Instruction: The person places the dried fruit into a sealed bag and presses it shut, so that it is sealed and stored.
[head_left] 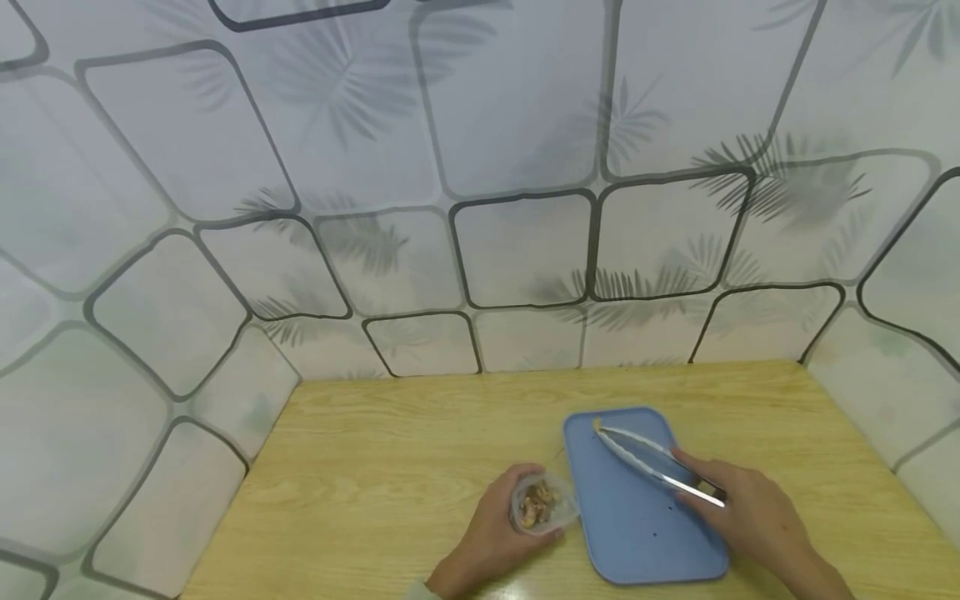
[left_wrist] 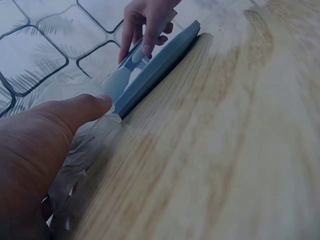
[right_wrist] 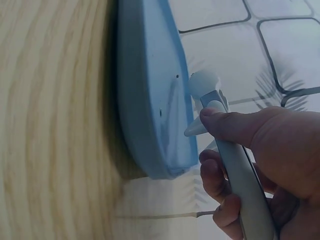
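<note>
My left hand (head_left: 487,533) grips a clear plastic cup (head_left: 567,500) with its mouth tipped toward the tray's left edge. Brown, shelled nut pieces (head_left: 537,505), walnut-like, lie inside it. In my right hand (head_left: 761,512) I hold metal tongs (head_left: 660,477) with whitish tips, thumb on one arm and fingers on the other, as the right wrist view shows. The tongs reach over the blue tray (head_left: 630,533) to its far left corner. A small tan nut piece (head_left: 597,423) is right at their tips. From the left wrist, the cup is largely hidden behind my thumb.
A few dark crumbs (head_left: 655,534) dot the tray. The tray lies on a light wood-grain table (head_left: 360,467). Patterned wall panels (head_left: 525,250) with leaf prints enclose the table at the back and both sides.
</note>
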